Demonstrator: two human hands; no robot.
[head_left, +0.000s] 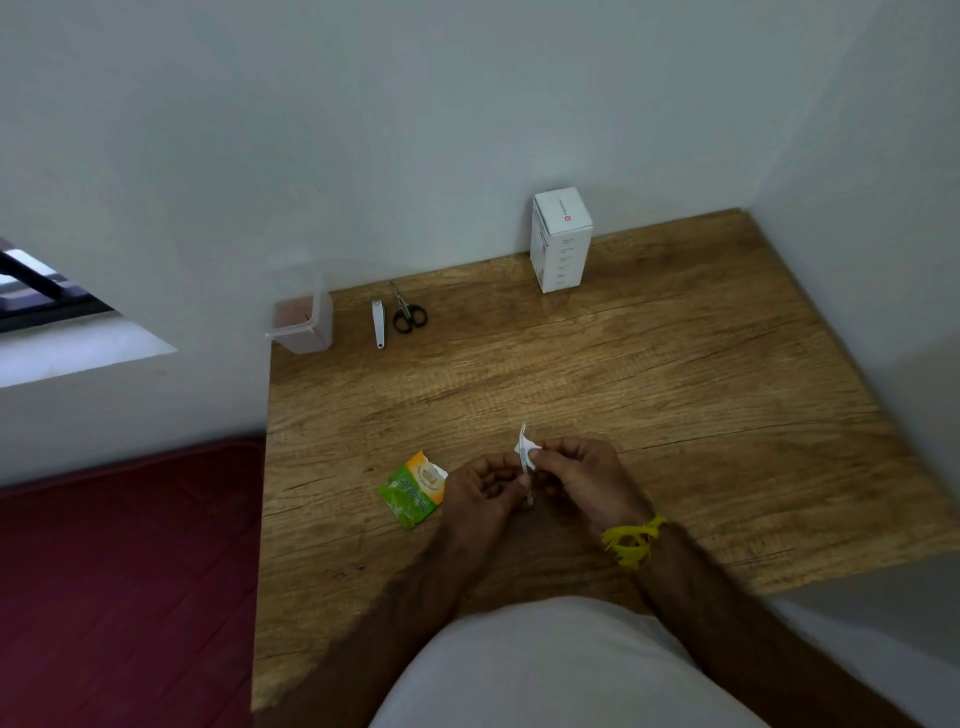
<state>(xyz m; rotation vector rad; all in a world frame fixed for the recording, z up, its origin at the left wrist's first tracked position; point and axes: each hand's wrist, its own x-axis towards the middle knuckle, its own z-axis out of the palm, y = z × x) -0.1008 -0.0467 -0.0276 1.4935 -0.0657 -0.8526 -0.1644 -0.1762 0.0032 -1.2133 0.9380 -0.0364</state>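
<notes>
Both forearms reach forward, left hand (485, 491) and right hand (584, 480) meeting, their fingers (558, 451) curled into a pinch.

One sachet (414, 491), one white strip (524, 448), one scissors (408, 314), one clipper (378, 323), one box (562, 241), one tub (304, 322)

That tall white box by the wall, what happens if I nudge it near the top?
The white box stands upright on its small end, taller than wide, so a high push would probably tip it rather than slide it. It looks like thin carton, so likely light and easily dented. Whether it is full I cannot tell.
</notes>
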